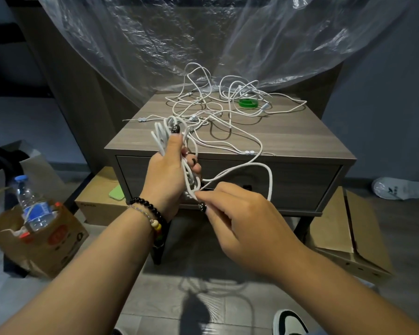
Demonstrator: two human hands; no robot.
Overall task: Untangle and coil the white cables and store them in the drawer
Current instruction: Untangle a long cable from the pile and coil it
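Head view looks down on a tangle of white cables (218, 110) spread loosely over the wood-grain tabletop (288, 134) of a small nightstand, their loops crossing one another and several small plug ends showing among them. One cable runs off the front edge in a wide loop (269, 175) that hangs in front of the drawer (300, 187), which is closed. The left hand (167, 175) holds a partly wound bundle (177, 146) of cable upright, fingers (194, 165) curled round it and thumb pressed along the strands. The right hand (237, 213) pinches the lower end of the same bundle between thumb and fingertips, just below the left hand and in front of the drawer face. Beaded bracelets (150, 213) circle the left wrist.

A green ring-shaped object (248, 103) lies among the cables toward the back of the tabletop. Clear plastic sheeting (203, 35) drapes down behind the nightstand and touches its rear edge. To the left on the floor stands a brown paper bag (46, 240) with a water bottle (32, 204) upright in it; a cardboard box (99, 201) with a light green flat item (117, 192) on it sits beneath the nightstand. Flattened cardboard (344, 233) lies to the right, with a white slipper (399, 188) beyond it. The floor (191, 286) is grey tile, and a shoe tip (289, 322) shows at the bottom edge.
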